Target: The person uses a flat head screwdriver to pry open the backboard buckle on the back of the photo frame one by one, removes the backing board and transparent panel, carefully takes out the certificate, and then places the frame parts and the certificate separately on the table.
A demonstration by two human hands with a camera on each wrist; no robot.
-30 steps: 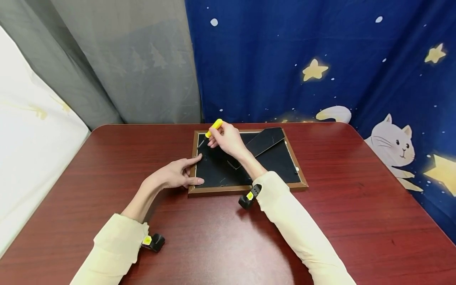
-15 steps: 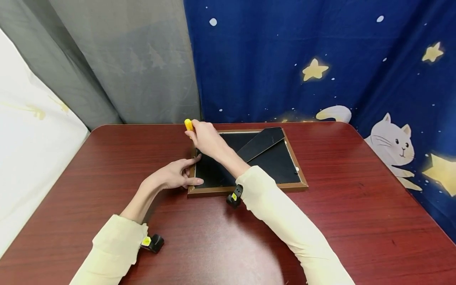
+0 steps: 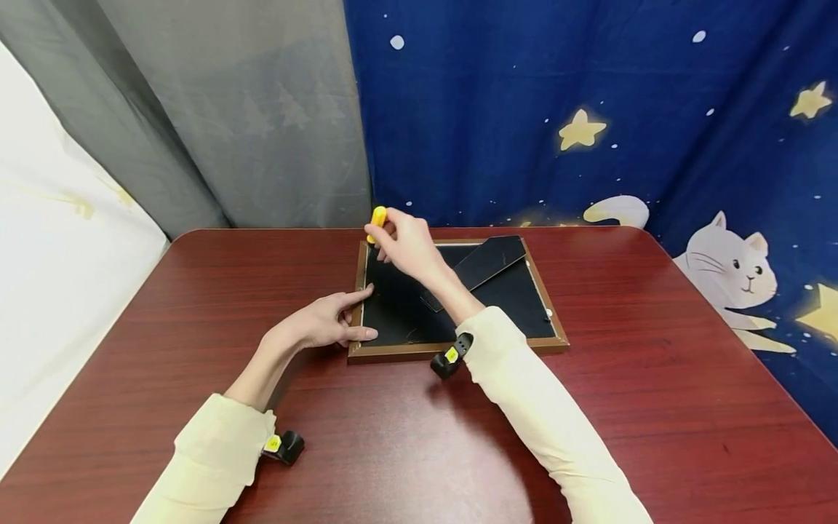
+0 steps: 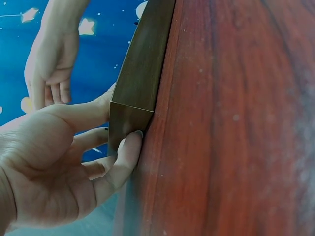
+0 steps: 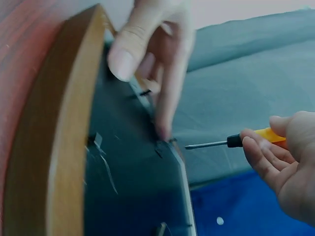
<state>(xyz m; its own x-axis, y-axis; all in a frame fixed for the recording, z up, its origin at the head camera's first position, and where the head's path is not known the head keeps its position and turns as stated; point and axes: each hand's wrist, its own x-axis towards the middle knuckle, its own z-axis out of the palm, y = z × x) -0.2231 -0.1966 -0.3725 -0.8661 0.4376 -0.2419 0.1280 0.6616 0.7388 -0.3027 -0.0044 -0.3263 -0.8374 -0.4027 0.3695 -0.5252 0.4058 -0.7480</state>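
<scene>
A picture frame [image 3: 393, 352] with a brown wooden rim lies face down on the table, its black backing board [image 3: 399, 313] facing up. My left hand [image 3: 321, 320] grips its left edge, thumb and a finger on the backing and other fingers curled around the side. My right hand [image 3: 415, 251] pinches a yellow-handled screwdriver [image 3: 377, 222] over the frame's far left corner. In the right wrist view, the bare metal shaft [image 5: 206, 145] points at the frame's edge, with its tip a little short of it. Small dark tabs [image 5: 161, 229] show along the backing's border.
A black easel stand leg [image 3: 491, 262] lies diagonally across the backing. The reddish-brown table [image 3: 196, 313] extends around the frame on both sides. Behind it hang a grey curtain [image 3: 262, 145] and a blue curtain [image 3: 471, 116] with stars and a cat.
My right hand swings left with the screwdriver past the frame's left edge, then comes back right and slightly up. The left hand stays in place on the frame.
</scene>
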